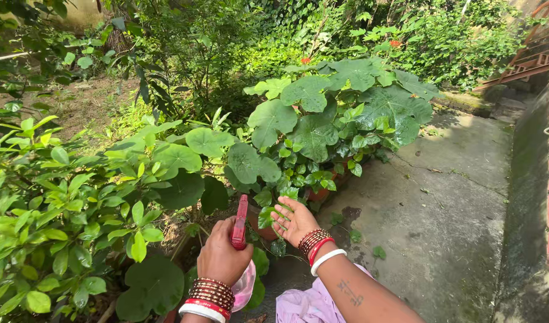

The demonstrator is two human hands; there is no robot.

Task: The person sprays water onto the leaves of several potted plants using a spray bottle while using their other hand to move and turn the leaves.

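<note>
My left hand (222,254) is closed around a red spray trigger (241,221) that sticks up from its fist; a pale pink bottle body (247,286) shows below the wrist. My right hand (293,220) is open, palm up, with its fingers spread under small green leaves (268,215) of a potted plant. Both wrists wear red and white bangles. The nozzle points toward the big round-leaved plant (313,128) just beyond the hands.
Terracotta pots (320,192) sit under the foliage. A leafy shrub (53,227) fills the left side. A damp concrete path (442,215) runs along the right, bordered by a low wall (528,197). Dense greenery stands behind.
</note>
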